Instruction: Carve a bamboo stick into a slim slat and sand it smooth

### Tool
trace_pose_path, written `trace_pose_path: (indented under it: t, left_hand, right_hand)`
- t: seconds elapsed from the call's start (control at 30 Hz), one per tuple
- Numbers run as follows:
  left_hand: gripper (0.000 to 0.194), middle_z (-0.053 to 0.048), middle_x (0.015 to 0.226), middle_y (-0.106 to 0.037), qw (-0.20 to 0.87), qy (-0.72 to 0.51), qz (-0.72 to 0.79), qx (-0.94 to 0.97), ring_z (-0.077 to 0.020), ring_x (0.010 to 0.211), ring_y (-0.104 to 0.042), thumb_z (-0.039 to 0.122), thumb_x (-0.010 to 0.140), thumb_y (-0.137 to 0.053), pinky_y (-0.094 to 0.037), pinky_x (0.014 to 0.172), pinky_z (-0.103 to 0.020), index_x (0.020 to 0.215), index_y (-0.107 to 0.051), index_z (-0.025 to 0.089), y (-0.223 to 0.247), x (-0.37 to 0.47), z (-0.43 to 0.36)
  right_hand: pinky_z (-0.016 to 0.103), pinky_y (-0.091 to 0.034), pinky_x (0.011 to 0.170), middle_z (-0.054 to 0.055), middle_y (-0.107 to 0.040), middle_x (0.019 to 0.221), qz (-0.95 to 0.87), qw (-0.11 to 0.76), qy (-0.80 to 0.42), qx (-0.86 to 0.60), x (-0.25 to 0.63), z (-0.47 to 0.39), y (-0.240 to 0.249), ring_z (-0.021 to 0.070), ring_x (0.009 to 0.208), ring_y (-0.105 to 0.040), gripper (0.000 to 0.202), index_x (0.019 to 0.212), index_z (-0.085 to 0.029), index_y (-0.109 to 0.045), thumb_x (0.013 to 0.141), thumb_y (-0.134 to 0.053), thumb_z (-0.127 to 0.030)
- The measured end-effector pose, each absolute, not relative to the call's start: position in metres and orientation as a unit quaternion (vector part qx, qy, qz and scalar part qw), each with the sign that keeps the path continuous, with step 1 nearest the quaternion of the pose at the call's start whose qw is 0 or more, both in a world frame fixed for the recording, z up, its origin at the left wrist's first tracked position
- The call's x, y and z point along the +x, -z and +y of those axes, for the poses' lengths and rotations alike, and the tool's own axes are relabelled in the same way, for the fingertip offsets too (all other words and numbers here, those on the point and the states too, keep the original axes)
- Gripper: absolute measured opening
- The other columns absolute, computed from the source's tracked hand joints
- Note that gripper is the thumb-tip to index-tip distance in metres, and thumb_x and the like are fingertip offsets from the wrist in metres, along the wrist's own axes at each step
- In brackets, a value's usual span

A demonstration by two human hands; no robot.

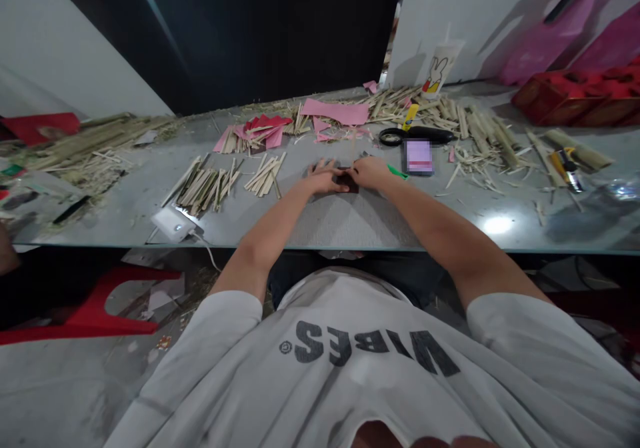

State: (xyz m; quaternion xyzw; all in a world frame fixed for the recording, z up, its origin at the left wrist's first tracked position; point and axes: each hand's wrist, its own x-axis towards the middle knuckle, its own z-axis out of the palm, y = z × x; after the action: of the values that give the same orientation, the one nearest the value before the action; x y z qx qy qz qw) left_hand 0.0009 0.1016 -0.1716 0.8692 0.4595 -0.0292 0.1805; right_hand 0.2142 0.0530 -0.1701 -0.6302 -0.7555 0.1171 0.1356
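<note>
Near the middle of the grey table, my left hand (324, 177) and my right hand (371, 172) meet at a small dark brown piece (352, 183). My left thumb and index finger close around its left side, while the other left fingers spread on the tabletop. Bent fingers of my right hand grip its upper right part. My fingers cover much of the piece, so its kind cannot be made out. A bright green object (397, 172) shows just past my right wrist. Left of my hands lie a small pile of split bamboo strips (265, 175) and a larger strip pile (207, 185).
Pink paper (335, 111), black-handled scissors (393, 137) and a yellow cutter (411, 116) lie beyond my hands. A white device with a cable (173, 223) sits at the front edge. A cup with a straw (443, 68) and red boxes (575, 98) stand back right.
</note>
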Motion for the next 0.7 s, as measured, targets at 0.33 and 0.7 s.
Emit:
trace_pose_path:
  t: [0.33, 0.7]
  left_hand:
    - [0.091, -0.008, 0.193, -0.035, 0.17, -0.062, 0.441, 0.879, -0.0446, 0.185, -0.016, 0.075, 0.087, -0.084, -0.005, 0.146, -0.077, 0.169, -0.063, 0.041, 0.173, -0.004, 0.09]
    - [0.044, -0.013, 0.12, -0.088, 0.241, -0.305, 0.344, 0.855, -0.026, 0.114, -0.082, 0.059, 0.105, -0.071, -0.06, 0.112, -0.043, 0.117, -0.084, 0.02, 0.172, 0.008, 0.074]
  right_hand:
    - [0.027, -0.041, 0.061, 0.001, -0.05, 0.064, -0.61, 0.382, -0.321, -0.615, 0.24, 0.057, 0.162, 0.0151, 0.06, -0.047, 0.045, 0.075, -0.023, -0.053, 0.118, -0.05, -0.038]
    - [0.022, -0.029, 0.046, -0.003, -0.04, 0.055, -0.524, 0.439, -0.562, -0.465, 0.211, 0.035, 0.165, 0.0098, 0.05, -0.03, 0.048, 0.071, -0.023, -0.049, 0.11, -0.067, -0.044]
